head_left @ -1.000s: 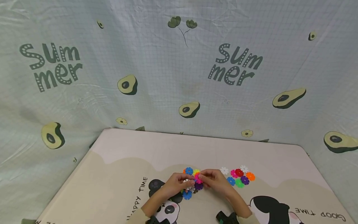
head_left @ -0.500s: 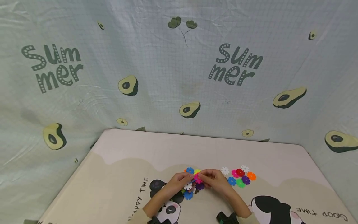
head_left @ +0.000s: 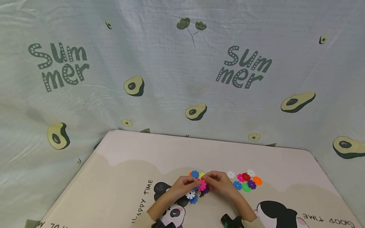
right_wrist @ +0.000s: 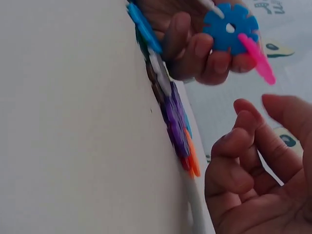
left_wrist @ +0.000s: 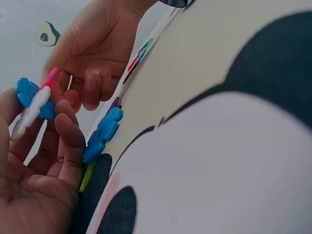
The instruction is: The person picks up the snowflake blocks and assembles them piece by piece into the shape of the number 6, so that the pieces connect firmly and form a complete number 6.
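My left hand [head_left: 182, 186] pinches a blue snowflake disc [right_wrist: 222, 34] between thumb and fingers, above the pile. Slotted into that disc are a pink snowflake disc [right_wrist: 258, 59] on one side and a white snowflake disc [left_wrist: 30, 114] on the other. My right hand [right_wrist: 265, 165] is just beside the pink disc, its thumb and fingertips apart with nothing between them. Below the hands lies a pile of loose discs, among them a purple one [right_wrist: 174, 122] and another blue one [left_wrist: 103, 134]; the hands partly hide this pile in the head view.
A second group of discs lies to the right, including a red one [head_left: 246, 176], a green one [head_left: 246, 187] and an orange one [head_left: 257, 180]. The table mat [head_left: 119, 183] has printed pandas. A patterned cloth [head_left: 159, 63] hangs behind the table.
My right fingers have come off the pink disc. The joined discs have turned in my left hand, so the white one faces up more fully. The head view has shifted slightly.
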Demonstrator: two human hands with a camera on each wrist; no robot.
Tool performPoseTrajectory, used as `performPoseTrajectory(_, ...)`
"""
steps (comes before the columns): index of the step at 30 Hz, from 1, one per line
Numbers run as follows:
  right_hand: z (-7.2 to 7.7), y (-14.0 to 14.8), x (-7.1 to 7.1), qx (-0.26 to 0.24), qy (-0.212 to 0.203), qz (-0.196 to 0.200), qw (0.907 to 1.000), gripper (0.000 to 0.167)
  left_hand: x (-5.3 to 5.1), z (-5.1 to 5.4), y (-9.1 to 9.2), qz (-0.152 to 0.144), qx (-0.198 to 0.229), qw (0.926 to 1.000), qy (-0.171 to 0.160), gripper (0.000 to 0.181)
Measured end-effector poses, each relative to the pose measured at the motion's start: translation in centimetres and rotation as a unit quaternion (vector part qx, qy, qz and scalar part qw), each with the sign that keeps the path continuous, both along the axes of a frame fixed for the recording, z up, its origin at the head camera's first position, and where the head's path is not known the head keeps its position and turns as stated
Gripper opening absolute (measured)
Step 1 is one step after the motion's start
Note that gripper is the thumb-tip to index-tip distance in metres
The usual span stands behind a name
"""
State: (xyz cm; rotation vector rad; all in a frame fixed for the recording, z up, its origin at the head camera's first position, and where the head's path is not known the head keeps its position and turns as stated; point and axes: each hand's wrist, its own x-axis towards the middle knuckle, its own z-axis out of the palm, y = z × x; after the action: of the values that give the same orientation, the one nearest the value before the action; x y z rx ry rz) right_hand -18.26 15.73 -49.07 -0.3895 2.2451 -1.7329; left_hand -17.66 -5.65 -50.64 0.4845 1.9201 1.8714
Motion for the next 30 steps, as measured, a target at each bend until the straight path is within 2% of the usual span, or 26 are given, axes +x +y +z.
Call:
performPoseTrajectory(6,-0.5,0.8,-0.1,0.022,0.060,0.012,0.9979,0.022,0.2,0.2,-0.2,0.019,-0.006,0.9997,0.011,0.030)
performPoseTrajectory(10,-0.7,1.2,-0.4,0.060,0.101,0.031,0.9926,0.022,0.2,0.3,-0.3,0.030,-0.004,0.9995,0.001,0.030)
performPoseTrajectory(15,-0.9,1.2,-0.8,0.113,0.132,0.046,0.9837,0.028,0.2,0.4,-0.1,0.027,0.012,0.9993,-0.025,0.035)
performPoseTrajectory(19,-1.0,1.0,-1.0,0.128,0.135,0.041,0.9816,0.030,0.2,0.2,0.0,0.023,0.018,0.9989,-0.038,0.035)
performPoseTrajectory(25,-1.0,0.9,-1.1,0.126,0.110,0.021,0.9857,0.020,0.1,0.3,0.1,0.032,0.013,0.9986,-0.041,0.035)
performPoseTrajectory(30,-1.0,1.0,-1.2,0.100,0.108,0.031,0.9886,0.030,0.1,0.4,0.1,0.048,0.004,0.9981,-0.038,0.036)
